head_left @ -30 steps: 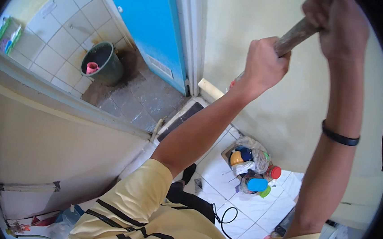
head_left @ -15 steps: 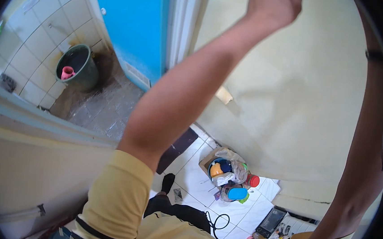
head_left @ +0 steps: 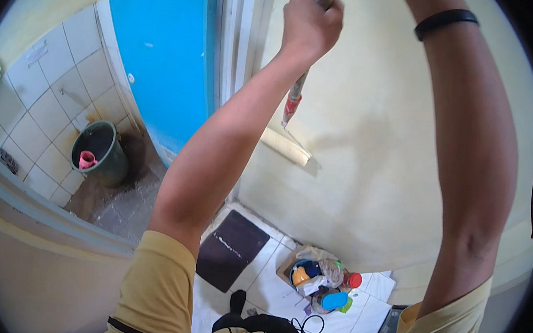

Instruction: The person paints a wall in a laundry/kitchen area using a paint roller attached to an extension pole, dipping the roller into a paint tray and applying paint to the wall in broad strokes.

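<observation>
My left hand (head_left: 311, 25) is wrapped around the pole of a paint roller (head_left: 284, 145), with fingers closed. Below the fist the pole slants down to a red grip (head_left: 292, 108) and a thin wire frame. The pale roller sleeve rests on or very near the cream wall (head_left: 373, 81); my forearm hides its left end. My right arm (head_left: 479, 133), with a black band at the wrist, reaches up past the top edge, so the right hand is out of the picture.
A blue door (head_left: 157, 45) stands at the left beside a tiled wet room with a green bucket (head_left: 112, 160) and a pink dipper (head_left: 87, 160). On the white tiled floor lie a dark mat (head_left: 231, 251), a box of containers (head_left: 287, 265) and a black cable (head_left: 313, 325).
My left hand has come lower and left in the picture, and the roller's pole now shows below it. The right arm has moved inward. The view has shifted slightly.
</observation>
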`<state>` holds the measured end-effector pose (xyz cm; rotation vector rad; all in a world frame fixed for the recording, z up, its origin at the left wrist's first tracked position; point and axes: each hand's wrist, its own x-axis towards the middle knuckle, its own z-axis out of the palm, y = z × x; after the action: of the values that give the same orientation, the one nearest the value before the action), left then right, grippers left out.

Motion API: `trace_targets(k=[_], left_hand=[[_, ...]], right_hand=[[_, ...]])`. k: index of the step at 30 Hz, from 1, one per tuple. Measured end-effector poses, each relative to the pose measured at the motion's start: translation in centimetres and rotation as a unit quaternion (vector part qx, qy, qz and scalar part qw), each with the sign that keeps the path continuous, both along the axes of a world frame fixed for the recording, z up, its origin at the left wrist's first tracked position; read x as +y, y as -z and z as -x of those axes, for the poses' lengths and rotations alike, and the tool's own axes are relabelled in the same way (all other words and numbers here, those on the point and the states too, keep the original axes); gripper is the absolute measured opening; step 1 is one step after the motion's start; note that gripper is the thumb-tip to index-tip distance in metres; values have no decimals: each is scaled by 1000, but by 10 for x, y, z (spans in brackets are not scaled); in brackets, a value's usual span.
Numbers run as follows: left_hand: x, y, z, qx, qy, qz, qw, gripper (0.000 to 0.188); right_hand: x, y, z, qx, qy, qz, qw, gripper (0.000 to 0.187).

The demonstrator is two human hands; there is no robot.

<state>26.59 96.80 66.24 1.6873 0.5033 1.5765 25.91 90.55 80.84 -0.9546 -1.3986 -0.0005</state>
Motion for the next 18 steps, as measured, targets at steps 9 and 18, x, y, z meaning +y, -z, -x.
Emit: trace_targets(k=[9,18], left_hand=[[17,9,-4,-24,-10,-33,999,46],[30,50,-2,-49,-5,-8,999,41]], right_hand=[[8,1,4,-30,-8,-62,998,31],[27,36,3,-48,38,-45,997,37]])
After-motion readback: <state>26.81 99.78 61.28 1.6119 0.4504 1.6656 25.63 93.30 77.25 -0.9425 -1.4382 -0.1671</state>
